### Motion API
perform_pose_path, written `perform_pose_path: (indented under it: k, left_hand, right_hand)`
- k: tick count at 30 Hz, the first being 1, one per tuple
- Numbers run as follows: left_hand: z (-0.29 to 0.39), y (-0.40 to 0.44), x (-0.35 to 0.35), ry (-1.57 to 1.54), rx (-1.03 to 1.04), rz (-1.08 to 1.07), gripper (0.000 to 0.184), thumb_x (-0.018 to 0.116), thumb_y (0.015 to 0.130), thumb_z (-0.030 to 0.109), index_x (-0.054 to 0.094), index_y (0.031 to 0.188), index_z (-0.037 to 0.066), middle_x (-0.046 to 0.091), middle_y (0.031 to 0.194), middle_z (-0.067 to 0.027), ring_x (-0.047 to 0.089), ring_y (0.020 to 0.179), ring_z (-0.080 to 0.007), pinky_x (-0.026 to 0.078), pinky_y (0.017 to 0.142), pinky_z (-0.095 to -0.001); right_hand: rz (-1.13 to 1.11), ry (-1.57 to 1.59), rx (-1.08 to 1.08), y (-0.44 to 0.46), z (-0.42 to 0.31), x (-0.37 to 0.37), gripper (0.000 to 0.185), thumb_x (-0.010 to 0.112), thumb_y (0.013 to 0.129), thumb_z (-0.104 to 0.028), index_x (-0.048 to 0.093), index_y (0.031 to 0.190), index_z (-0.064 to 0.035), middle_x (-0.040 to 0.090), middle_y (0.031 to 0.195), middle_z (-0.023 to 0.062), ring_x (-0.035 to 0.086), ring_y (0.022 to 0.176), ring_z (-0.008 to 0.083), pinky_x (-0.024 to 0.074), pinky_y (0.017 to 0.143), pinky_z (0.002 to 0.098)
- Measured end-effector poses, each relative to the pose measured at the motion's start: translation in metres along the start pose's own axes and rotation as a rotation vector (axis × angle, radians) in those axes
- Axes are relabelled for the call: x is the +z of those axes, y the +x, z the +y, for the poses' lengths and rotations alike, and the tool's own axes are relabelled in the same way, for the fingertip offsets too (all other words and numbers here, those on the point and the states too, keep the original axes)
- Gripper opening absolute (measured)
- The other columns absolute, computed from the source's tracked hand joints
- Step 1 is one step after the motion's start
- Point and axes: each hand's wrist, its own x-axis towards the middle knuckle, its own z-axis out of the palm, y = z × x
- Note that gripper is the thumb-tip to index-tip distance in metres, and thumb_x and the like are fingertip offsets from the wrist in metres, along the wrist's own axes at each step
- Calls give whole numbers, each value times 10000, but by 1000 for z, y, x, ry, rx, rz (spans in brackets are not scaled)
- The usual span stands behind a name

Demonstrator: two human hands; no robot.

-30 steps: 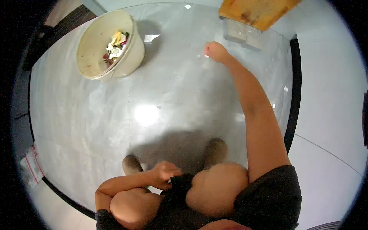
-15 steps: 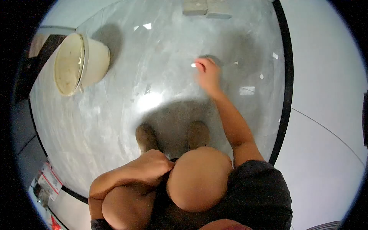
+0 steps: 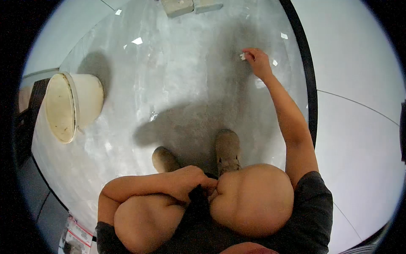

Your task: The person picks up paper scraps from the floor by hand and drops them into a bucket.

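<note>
My right hand (image 3: 259, 63) reaches far forward, low over the shiny grey floor. Its thumb and fingers close in a pinch at small white scraps (image 3: 242, 56); whether these are paper or chips I cannot make out. Just right of the hand lies another white scrap (image 3: 275, 62), and a further piece (image 3: 284, 36) lies beyond it. My left hand (image 3: 189, 181) rests between my raised knees, its fingers curled against the right knee beside dark cloth. Whatever is in those fingers, if anything, is hidden.
A whitish bucket (image 3: 89, 101) lies or leans on the left, its mouth toward the left. Two pale blocks (image 3: 177, 7) sit at the far edge. More white scraps (image 3: 137, 41) dot the floor. A black strip (image 3: 312, 106) borders the right wall. My boots (image 3: 227, 148) stand in front.
My right hand has moved right and forward, reaching a scrap on the floor with a white piece in its fingers. The view has shifted right. My left hand stays between the knees.
</note>
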Motion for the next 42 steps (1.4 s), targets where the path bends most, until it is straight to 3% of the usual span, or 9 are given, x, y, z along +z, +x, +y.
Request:
perform_pose_path:
  k: [8, 11, 17, 20, 23, 32, 35, 38, 42]
  left_hand:
    - [3, -28, 1, 80, -13, 74, 461, 630, 444, 85, 532, 893, 99, 595, 766, -141, 554, 775, -374, 428, 644, -442]
    - [0, -31, 5, 54, -28, 98, 438, 626, 451, 83, 536, 880, 98, 598, 770, -137, 558, 780, -369, 433, 651, -440]
    - [2, -24, -1, -29, -24, 73, 373, 612, 498, 89, 544, 864, 97, 609, 787, -126, 573, 790, -349, 449, 658, -413]
    - [1, -21, -2, -43, -23, 53, 350, 603, 519, 88, 543, 864, 92, 611, 786, -126, 578, 789, -343, 453, 656, -399]
    - [2, -17, -4, -54, -30, 34, 344, 601, 527, 87, 542, 866, 89, 610, 780, -127, 577, 782, -342, 453, 651, -396]
    - [-1, -15, -3, -44, -16, 35, 393, 637, 496, 158, 536, 869, 84, 598, 782, -144, 566, 759, -358, 443, 639, -403]
    - [9, -17, -8, -22, -20, 99, 372, 638, 519, 177, 536, 864, 82, 591, 759, -148, 562, 745, -364, 440, 633, -410]
    - [18, -18, -12, -15, -30, 145, 351, 635, 537, 181, 535, 859, 82, 587, 746, -149, 561, 738, -366, 439, 630, -413]
    - [13, -12, -7, -24, -62, 74, 343, 633, 543, 181, 534, 856, 81, 586, 743, -150, 561, 736, -366, 438, 628, -413]
  right_hand:
    - [-84, -201, 123, 1, -3, 21, 124, 563, 778, -168, 582, 844, -65, 568, 847, 132, 559, 796, 320, 446, 703, 411]
    - [92, -243, 11, -10, -13, 25, 96, 570, 773, -111, 571, 842, -43, 564, 806, 145, 554, 778, 309, 439, 674, 379]
    - [232, 9, 257, -39, 7, 5, 154, 606, 765, -165, 583, 871, -56, 614, 762, 130, 597, 702, 299, 462, 649, 378]
    - [391, -118, 430, -47, 45, -17, 192, 637, 749, -186, 589, 878, -52, 634, 735, 122, 614, 679, 291, 469, 647, 362]
    - [353, -162, 544, -47, 56, -32, 212, 649, 739, -200, 594, 870, -42, 636, 755, 126, 615, 699, 297, 468, 655, 366]
    - [176, -409, 389, -45, 78, -29, 114, 625, 739, -167, 612, 761, -56, 620, 766, 164, 601, 734, 339, 464, 660, 398]
    - [339, -296, 383, -63, 83, -25, 105, 611, 739, -130, 606, 827, -72, 616, 769, 167, 597, 713, 337, 465, 648, 395]
    - [478, -211, 569, -101, 87, -35, 179, 592, 727, -70, 583, 905, -54, 614, 760, 170, 600, 702, 326, 467, 646, 387]
    - [429, -420, 755, -175, 127, -71, 382, 514, 756, -40, 534, 1137, -61, 632, 853, 184, 626, 789, 302, 483, 692, 348]
